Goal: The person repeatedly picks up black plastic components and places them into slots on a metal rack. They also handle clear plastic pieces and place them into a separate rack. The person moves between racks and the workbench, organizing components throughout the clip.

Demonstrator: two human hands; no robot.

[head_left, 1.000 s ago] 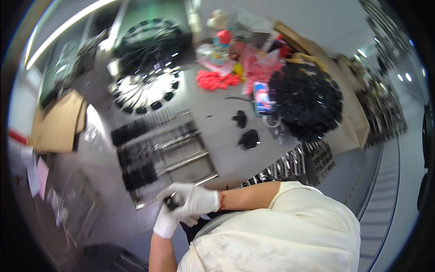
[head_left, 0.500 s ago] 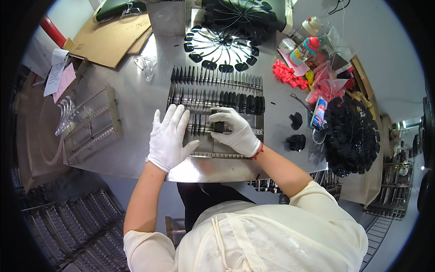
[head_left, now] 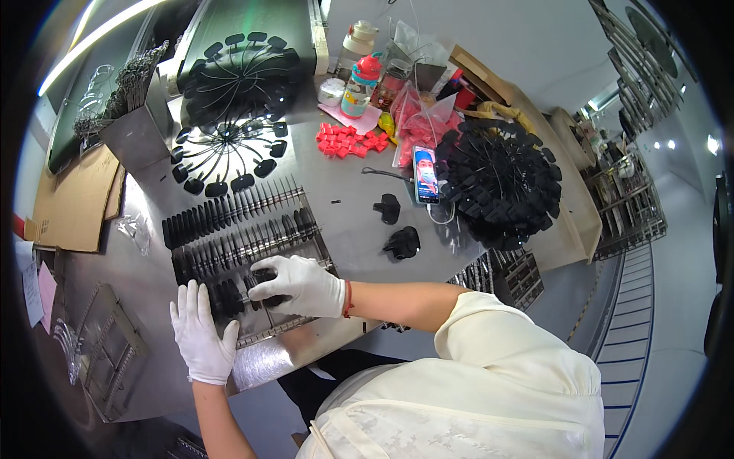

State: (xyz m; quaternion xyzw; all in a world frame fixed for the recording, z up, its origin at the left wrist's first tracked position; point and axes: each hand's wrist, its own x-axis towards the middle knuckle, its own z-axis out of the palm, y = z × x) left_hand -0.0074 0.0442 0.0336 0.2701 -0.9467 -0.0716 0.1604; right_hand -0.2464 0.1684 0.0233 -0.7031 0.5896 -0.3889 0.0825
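Observation:
A metal rack point(head_left: 284, 325) with slotted bars holds rows of thin black lens-like plates point(head_left: 222, 256) standing on edge. At its nearest row, my right hand point(head_left: 302, 287), in a white glove, curls its fingers around dark plates point(head_left: 277, 300); how many is hidden under the fingers. My left hand point(head_left: 202, 336), gloved too, lies with fingers stretched out at the rack's left end. Its fingertips are beside the nearest row's dark plates point(head_left: 224, 297). It holds nothing.
Black plates on wire spokes point(head_left: 229, 141) stand behind the rack. To the right are loose black pieces point(head_left: 401, 242), a phone point(head_left: 425, 176), red pieces point(head_left: 348, 141), bottles point(head_left: 359, 86) and a large black bundle point(head_left: 501, 183). An unfilled metal frame point(head_left: 107, 344) is at left.
My view has swung right, so the table appears shifted left and tilted. My right hand stays curled at the rack's nearest row, and my left hand remains spread at its left end.

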